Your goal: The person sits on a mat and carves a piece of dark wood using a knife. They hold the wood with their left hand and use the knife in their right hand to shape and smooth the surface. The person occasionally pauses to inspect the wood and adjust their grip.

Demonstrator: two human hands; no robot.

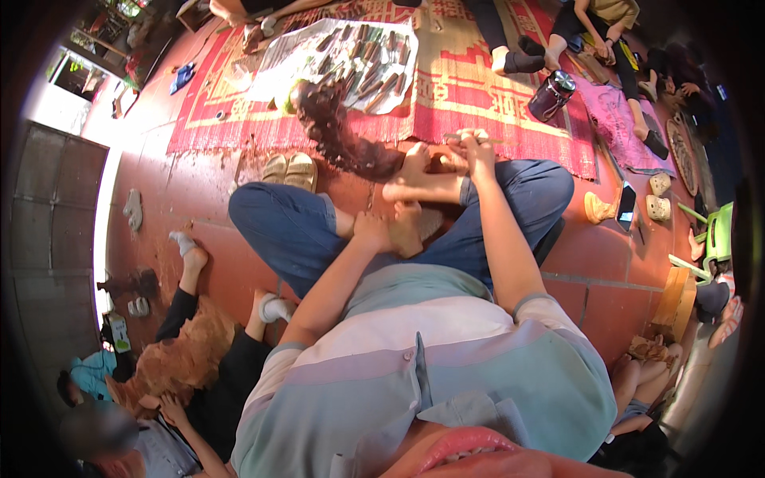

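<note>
My left hand [373,232] is closed low between my crossed legs, against a light-brown wooden block [409,229]; its fingers are partly hidden. Farther forward and to the right, my right hand [478,153] is closed around a thin, light-coloured stick-like tool [492,141], just above my bare foot [417,163]. A dark, knobbly carved piece of wood [339,139] lies in front of my feet and reaches away to the left. Beyond it, several chisel-like tools [369,49] with dark handles are spread on a white sheet [279,57].
The red patterned mat [462,103] lies ahead, with a dark flask [551,95] on its right part. Sandals [288,170] stand by my left knee. A phone [627,205] and a wooden piece [599,209] lie at right. Other people sit around on the tiled floor.
</note>
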